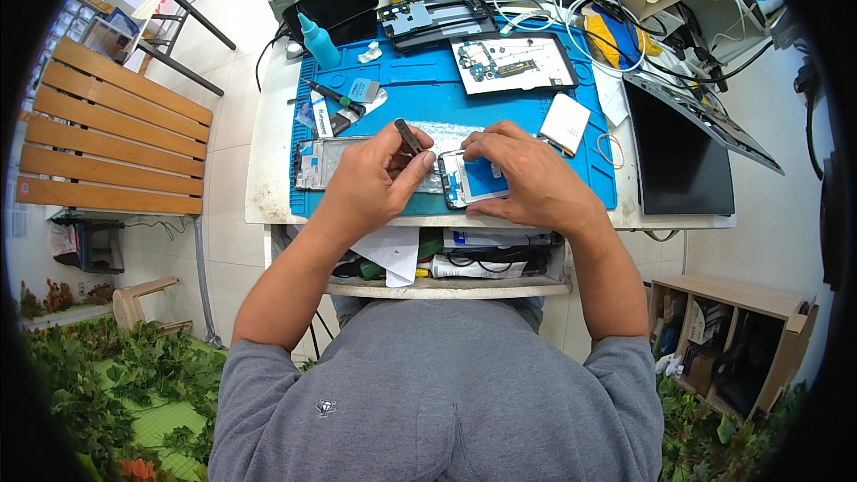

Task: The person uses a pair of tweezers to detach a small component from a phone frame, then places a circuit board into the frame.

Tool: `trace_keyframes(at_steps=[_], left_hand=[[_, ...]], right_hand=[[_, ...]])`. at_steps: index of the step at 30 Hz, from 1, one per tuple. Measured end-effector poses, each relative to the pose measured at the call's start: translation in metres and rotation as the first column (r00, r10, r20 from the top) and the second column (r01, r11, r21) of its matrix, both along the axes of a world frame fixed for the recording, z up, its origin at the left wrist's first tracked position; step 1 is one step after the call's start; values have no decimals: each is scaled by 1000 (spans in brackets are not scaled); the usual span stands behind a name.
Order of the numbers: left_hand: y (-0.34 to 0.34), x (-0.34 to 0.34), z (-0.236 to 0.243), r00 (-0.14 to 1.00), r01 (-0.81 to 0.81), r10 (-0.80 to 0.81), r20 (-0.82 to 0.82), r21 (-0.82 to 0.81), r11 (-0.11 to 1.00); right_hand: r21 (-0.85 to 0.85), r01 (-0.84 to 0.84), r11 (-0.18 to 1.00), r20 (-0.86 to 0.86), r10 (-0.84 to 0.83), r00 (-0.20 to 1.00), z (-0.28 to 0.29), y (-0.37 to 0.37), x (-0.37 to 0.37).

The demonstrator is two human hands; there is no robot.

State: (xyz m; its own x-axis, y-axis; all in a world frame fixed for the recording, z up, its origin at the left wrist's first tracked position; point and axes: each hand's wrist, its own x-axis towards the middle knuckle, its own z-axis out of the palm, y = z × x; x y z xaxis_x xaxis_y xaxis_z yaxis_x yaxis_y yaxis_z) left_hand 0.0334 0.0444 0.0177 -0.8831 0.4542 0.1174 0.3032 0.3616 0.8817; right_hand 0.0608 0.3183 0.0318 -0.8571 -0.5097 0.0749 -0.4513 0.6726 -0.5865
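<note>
My left hand (382, 168) pinches a small, narrow dark part (408, 136) between thumb and fingers, raised above the mat. To its right, my right hand (528, 170) grips an opened phone frame (454, 187) with a blue inner panel, its thumb at the near edge and fingers over the far edge. Under and beside my left hand lies another phone frame (310, 165), silver-grey and partly hidden by the hand. A sheet of bubble wrap (453, 137) shows behind the hands. All of this rests on a blue repair mat (411, 98).
A screwdriver (335, 96) and a light blue bottle (319, 43) stand or lie at the left. Farther back are a black phone housing (436, 18) and a tray of circuit boards (513, 64). A white battery-like block (565, 123) and dark screen panel (683, 156) lie right. An open drawer (446, 287) sits below.
</note>
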Motion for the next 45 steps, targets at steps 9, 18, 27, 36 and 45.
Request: trace_keyframes(at_steps=[9,18,27,36,45], left_hand=[[-1,1,-6,1000,-17,17,6,56,998],[-1,0,-11,998,-11,5,56,119,993],[-2,1,-11,998,-10,3,60,130,991],[-2,1,-13,997,-21,13,72,112,994],[-3,1,-13,996,-24,13,88,128,992]], right_hand=[[-2,19,1000,25,-19,1000,0,0,0],[0,32,999,38,-32,999,1,-1,1],[-27,36,999,24,-35,999,-3,0,1],[-24,47,999,41,-46,998,-1,-1,1],[-28,56,998,50,-54,997,-1,-1,1]])
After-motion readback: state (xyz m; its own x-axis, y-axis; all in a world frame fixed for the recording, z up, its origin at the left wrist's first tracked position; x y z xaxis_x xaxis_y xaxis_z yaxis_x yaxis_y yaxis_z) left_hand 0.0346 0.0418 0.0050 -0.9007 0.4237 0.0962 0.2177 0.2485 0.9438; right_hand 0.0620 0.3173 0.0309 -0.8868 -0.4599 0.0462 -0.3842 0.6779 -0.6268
